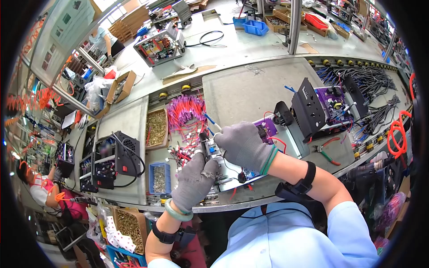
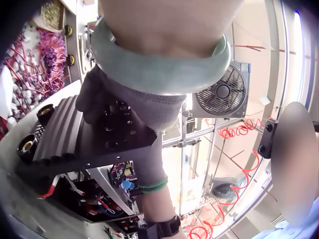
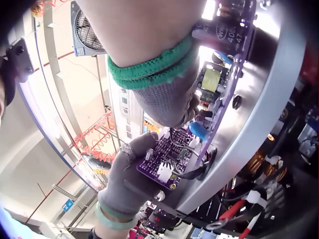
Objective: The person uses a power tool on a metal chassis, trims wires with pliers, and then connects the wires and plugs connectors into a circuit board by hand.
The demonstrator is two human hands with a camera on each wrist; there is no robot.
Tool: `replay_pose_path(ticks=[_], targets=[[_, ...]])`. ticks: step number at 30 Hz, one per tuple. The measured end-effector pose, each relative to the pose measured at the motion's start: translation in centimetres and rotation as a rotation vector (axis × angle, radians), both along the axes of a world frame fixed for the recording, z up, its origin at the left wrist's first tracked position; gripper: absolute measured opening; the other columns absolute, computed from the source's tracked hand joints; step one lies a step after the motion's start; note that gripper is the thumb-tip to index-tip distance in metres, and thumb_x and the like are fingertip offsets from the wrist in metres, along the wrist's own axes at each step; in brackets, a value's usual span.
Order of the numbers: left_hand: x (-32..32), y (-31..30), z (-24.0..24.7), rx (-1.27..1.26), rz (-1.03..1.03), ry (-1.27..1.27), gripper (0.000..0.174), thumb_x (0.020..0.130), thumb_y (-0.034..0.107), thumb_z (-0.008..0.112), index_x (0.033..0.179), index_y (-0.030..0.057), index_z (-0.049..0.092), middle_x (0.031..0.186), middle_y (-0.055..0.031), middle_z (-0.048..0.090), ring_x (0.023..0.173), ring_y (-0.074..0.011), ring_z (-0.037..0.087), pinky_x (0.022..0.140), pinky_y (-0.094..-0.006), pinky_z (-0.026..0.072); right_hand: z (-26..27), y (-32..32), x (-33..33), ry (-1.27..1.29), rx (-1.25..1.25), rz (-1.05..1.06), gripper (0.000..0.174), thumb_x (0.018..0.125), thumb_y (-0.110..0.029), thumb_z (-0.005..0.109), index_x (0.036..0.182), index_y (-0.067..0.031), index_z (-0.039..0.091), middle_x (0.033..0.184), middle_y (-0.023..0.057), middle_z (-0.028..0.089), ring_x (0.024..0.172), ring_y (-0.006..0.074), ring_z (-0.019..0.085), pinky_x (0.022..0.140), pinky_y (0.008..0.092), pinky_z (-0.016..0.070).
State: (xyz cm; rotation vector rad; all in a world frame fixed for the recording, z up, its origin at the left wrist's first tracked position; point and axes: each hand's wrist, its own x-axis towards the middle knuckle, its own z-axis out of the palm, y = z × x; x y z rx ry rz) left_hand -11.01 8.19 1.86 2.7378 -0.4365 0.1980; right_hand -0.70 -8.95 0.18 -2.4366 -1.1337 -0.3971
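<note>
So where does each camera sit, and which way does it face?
Head: on the head, facing forward and down over the bench; shows the grey-gloved left hand, grey-gloved right hand and light-blue shirt.
Left wrist: faces along the left hand, past a pale green bangle, to a black ribbed metal part; the right forearm shows too.
Right wrist: faces past the glove's green cuff to a small purple circuit board; the left hand shows too.
Head and left wrist share the purple-red wire bundle.
</note>
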Motion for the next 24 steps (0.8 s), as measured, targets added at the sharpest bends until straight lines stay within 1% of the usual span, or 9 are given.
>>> replay_pose_path(ticks=[7,10,13,16,18,19,20,22,24], targets=[[0.1,0.1,-0.4,-0.126,0.098,0.09,0.015,0.095,0.021,0.055,0.093,0.0083,0.062,0.081,-0.0189,0.06,0.071,-0.0371,0.065,0.058,-0.0494,0.049,0.4,-0.3,0.4,0.027,0.032,0.028,0.006,0.07,-0.009,0.064,0.077,-0.0095,0.064,0.068,0.0104,0.063,0.066,0.032,0.068,0.058,0.0452,0.0513],[0.2,0.0,-0.6,-0.173,0.044,-0.004,0.016,0.095,0.023,0.055,0.093,0.0086,0.062,0.079,-0.0193,0.06,0.068,-0.0385,0.064,0.059,-0.0505,0.0493,-0.1,-0.1,0.3,0.022,0.018,0.037,0.008,0.069,-0.009,0.065,0.077,-0.0093,0.063,0.068,0.0104,0.063,0.066,0.0325,0.068,0.058,0.0452,0.0508],[0.5,0.2,-1.0,-0.124,0.08,0.035,0.019,0.094,0.025,0.056,0.092,0.007,0.062,0.075,-0.0198,0.06,0.067,-0.0395,0.064,0.061,-0.0512,0.0495,-0.6,0.5,0.5,0.049,0.02,0.025,0.008,0.068,-0.008,0.065,0.074,-0.0089,0.06,0.069,0.0104,0.062,0.066,0.0336,0.066,0.058,0.0457,0.0496],[0.8,0.0,-1.2,0.01,-0.025,-0.108,0.021,0.094,0.026,0.057,0.096,0.0052,0.061,0.071,-0.0201,0.06,0.068,-0.0409,0.064,0.062,-0.0525,0.0492,-0.2,1.3,0.5,0.116,-0.028,0.027,0.008,0.068,-0.008,0.065,0.076,-0.0072,0.061,0.072,0.0125,0.064,0.068,0.0353,0.068,0.06,0.0466,0.0516],[0.8,-0.3,-1.6,-0.2,0.149,0.024,0.022,0.094,0.025,0.056,0.1,0.0038,0.06,0.073,-0.0205,0.062,0.07,-0.0419,0.064,0.063,-0.0525,0.0495,0.4,1.4,0.5,0.163,-0.075,0.03,0.009,0.069,-0.008,0.065,0.077,-0.0062,0.062,0.074,0.0139,0.066,0.07,0.0362,0.068,0.062,0.0472,0.0529],[0.6,-0.4,-1.3,-0.239,0.134,-0.004,0.026,0.094,0.026,0.056,0.108,0.0034,0.058,0.076,-0.0208,0.064,0.072,-0.0437,0.064,0.065,-0.0532,0.0497,0.8,1.3,0.4,0.192,-0.108,0.022,0.009,0.071,-0.008,0.065,0.08,-0.0053,0.063,0.076,0.0154,0.067,0.073,0.0368,0.069,0.064,0.0475,0.0539],[0.3,-0.4,-1.2,-0.261,0.17,0.084,0.036,0.096,0.028,0.055,0.122,0.0029,0.056,0.084,-0.0232,0.064,0.077,-0.0394,0.065,0.069,-0.0486,0.051,1.3,1.0,0.5,0.219,-0.144,0.013,0.01,0.072,-0.007,0.064,0.082,-0.0045,0.064,0.079,0.0169,0.068,0.075,0.0373,0.07,0.066,0.0478,0.0549],[-0.5,1.0,-1.7,-0.519,0.08,0.249,0.044,0.101,0.03,0.052,0.137,0.0042,0.051,0.096,-0.0198,0.065,0.082,-0.0275,0.067,0.077,-0.0396,0.0522,2.8,0.2,1.1,0.247,-0.35,0.054,0.016,0.078,-0.008,0.062,0.093,-0.0047,0.067,0.083,0.0171,0.069,0.081,0.0349,0.071,0.071,0.0454,0.0559],[-1.8,1.5,-0.6,-1.25,0.425,0.543,0.048,0.105,0.031,0.049,0.145,0.004,0.047,0.11,-0.0132,0.063,0.093,-0.0168,0.064,0.086,-0.0322,0.05,3.9,-2.9,1.4,0.279,0.123,0.137,0.021,0.083,-0.011,0.065,0.103,-0.0057,0.07,0.085,0.0153,0.069,0.078,0.0333,0.07,0.071,0.0426,0.0553]])
